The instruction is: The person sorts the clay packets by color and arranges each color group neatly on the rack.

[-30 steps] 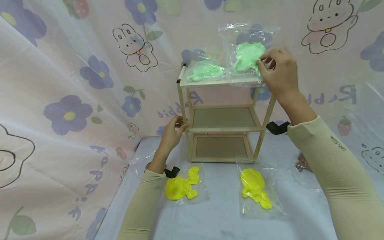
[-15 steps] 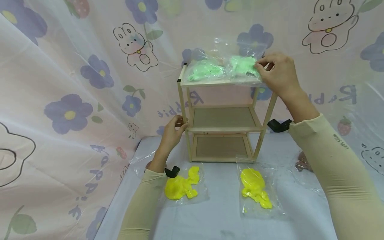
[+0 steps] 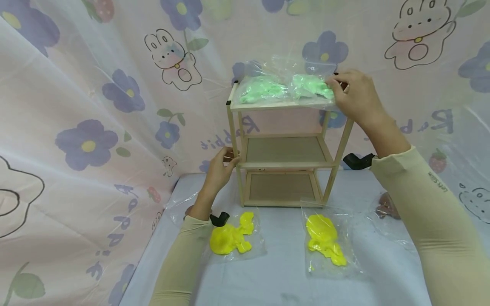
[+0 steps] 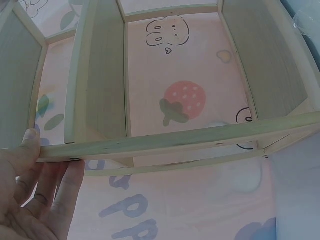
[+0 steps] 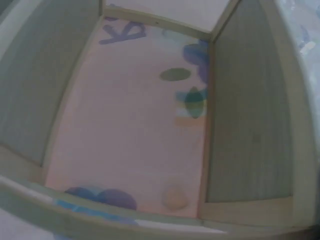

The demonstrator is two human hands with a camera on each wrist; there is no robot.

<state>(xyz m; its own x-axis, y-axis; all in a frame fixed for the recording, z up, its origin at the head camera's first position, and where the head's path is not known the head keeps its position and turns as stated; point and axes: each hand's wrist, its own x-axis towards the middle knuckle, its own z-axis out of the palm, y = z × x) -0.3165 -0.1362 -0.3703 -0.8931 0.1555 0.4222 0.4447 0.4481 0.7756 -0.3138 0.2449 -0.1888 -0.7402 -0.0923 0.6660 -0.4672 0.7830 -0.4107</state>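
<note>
A three-tier wooden shelf rack [image 3: 289, 165] stands at the back of the table. My left hand [image 3: 219, 173] grips its left front post, thumb on one side and fingers on the other, as the left wrist view shows along the post [image 4: 165, 142]. On the top tier, a clear bag of light green clay [image 3: 311, 86] lies at the right. My right hand [image 3: 357, 95] pinches that bag's right edge with thumb and forefinger. Beside it on the left lies another bag of green clay [image 3: 263, 90]. The right hand is out of the right wrist view, where the rack's tiers [image 5: 250, 120] show.
Two clear bags of yellow clay, one left [image 3: 226, 240] and one right [image 3: 323, 231], lie on the white-covered table [image 3: 283, 280] before the rack. A bag with brown clay [image 3: 386, 206] is partly behind the right sleeve. A printed curtain [image 3: 88, 106] hangs close behind.
The right-hand green bag, held upright a second ago, has come down flat onto the top tier. My right hand moved slightly down and right with its edge. The left hand stayed put.
</note>
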